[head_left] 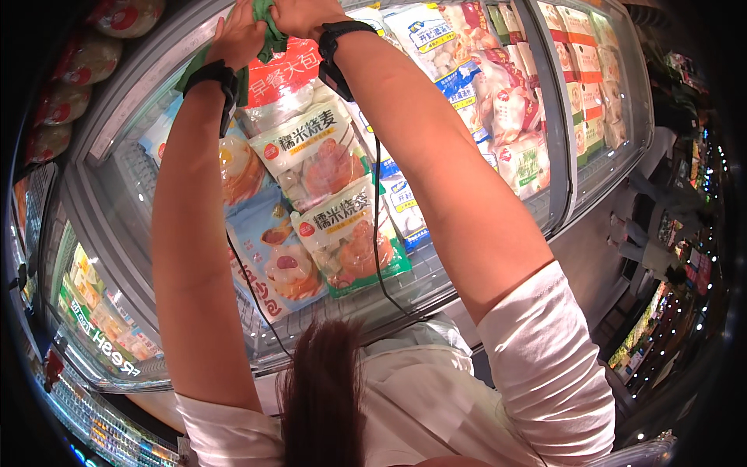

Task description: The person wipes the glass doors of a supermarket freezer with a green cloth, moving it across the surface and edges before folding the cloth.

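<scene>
Both my arms reach over the glass top of a display freezer (373, 327). Near the top edge of the view, my left hand (238, 36) lies against a green cloth (271, 35), part of which hangs below its wrist. My right hand (303, 16) is beside it, gripping the same cloth, its fingers partly cut off by the picture's edge. Each wrist wears a black band with a cable. Beneath the hands is a red and white food bag (283, 76); nearer me lie bags of frozen shaomai (350, 233) and a blue bag of buns (274, 251).
A metal frame bar (551, 117) divides the freezer, with more packaged food (589, 87) beyond it. Round wrapped packages (87, 61) line the upper left. Another glass-sided case (105, 315) stands lower left. People's legs (633, 233) show in the aisle at right.
</scene>
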### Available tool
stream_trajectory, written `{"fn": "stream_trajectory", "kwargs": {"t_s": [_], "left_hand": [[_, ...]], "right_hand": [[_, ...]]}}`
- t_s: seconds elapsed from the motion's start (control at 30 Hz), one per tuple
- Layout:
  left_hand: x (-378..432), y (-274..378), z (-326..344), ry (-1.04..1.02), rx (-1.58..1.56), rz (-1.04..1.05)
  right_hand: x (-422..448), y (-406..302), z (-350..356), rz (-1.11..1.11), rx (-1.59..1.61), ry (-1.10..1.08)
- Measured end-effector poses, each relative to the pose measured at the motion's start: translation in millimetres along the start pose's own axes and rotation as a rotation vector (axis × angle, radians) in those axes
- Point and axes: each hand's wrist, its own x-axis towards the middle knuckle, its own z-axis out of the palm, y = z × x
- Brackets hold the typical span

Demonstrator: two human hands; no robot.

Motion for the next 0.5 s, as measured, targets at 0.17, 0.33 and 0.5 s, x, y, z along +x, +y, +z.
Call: {"fn": "stream_trajectory", "kwargs": {"t_s": [0.17,0.33,0.5], "left_hand": [[-10.2,10.8,2.5,-0.01,-0.009,-0.026],[-28.5,19.4,-1.3,0.031,0.002,-0.02],[-50.1,64.2,-17.8,-0.007,-0.029,-0.04]], "right_hand": [[-10.6,-5.3,-11.1,0.024,-0.016,-0.104],[-22.1,-13.0,-10.3,0.009,0.02,-0.068],[-41.6,-4.4,-9.4,0.021,-0.015,-0.066]]}}
